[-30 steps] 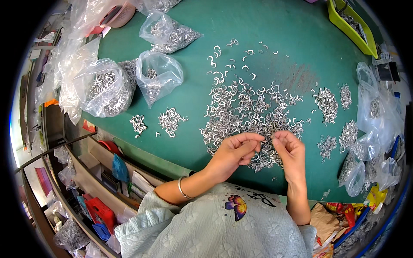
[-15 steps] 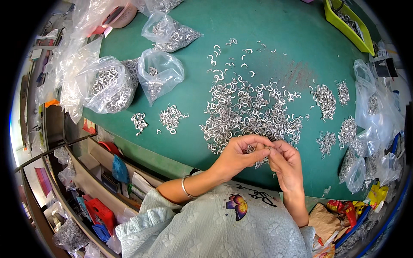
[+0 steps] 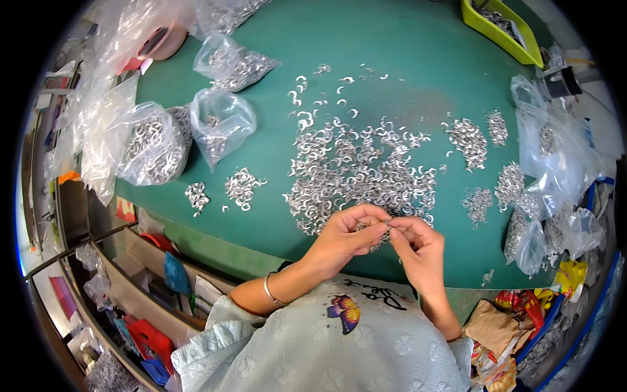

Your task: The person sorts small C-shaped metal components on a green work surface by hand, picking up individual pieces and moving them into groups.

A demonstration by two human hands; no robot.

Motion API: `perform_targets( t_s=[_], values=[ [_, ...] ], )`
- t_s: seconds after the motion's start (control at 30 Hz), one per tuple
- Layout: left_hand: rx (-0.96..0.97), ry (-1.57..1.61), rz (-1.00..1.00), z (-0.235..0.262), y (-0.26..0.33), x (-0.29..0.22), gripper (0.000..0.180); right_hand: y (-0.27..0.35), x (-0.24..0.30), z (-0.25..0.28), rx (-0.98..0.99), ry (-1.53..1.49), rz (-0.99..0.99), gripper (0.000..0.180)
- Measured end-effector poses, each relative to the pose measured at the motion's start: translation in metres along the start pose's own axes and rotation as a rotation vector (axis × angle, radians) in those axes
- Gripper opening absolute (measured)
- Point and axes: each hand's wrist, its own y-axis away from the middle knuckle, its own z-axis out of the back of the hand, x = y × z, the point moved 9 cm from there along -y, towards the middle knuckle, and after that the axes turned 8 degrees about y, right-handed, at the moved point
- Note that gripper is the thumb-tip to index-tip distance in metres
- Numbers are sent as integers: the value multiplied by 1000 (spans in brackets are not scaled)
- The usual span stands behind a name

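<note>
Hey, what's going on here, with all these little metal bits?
A person is working bare-handed at a green table. The left hand and right hand meet fingertip to fingertip, apparently pinching a small piece too hidden to make out. They are at the near edge of a big heap of curved silvery metal pieces. Smaller piles lie to both sides, and clear plastic bags of metal pieces stand at left.

the green table (image 3: 366,32) was strewn with a loose spread of curved silver pieces (image 3: 362,173). two small heaps (image 3: 243,189) lay left of it and four more heaps (image 3: 467,144) to the right; clear plastic bags (image 3: 152,147) of metal pieces sat farther left, a yellow-green tray (image 3: 493,34) at the far right corner.
</note>
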Motion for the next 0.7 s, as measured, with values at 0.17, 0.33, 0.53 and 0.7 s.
perform_targets(
  t_s=[0.17, 0.33, 0.53, 0.7],
  values=[
    [-32, 58, 7, 6, -3, 5, 16, -8, -11, 33, -111, 92, -47, 5],
    [-134, 163, -16, 17, -12, 10, 11, -15, -16, 45, -127, 85, -39, 8],
    [-179, 136, -125, 34, -7, -4, 12, -17, -5, 51, -191, 393, 77, 14],
    [-180, 87, -112, 37, -4, -4, 14, -12, 6, 27, -131, 698, 215, 15]
  ],
)
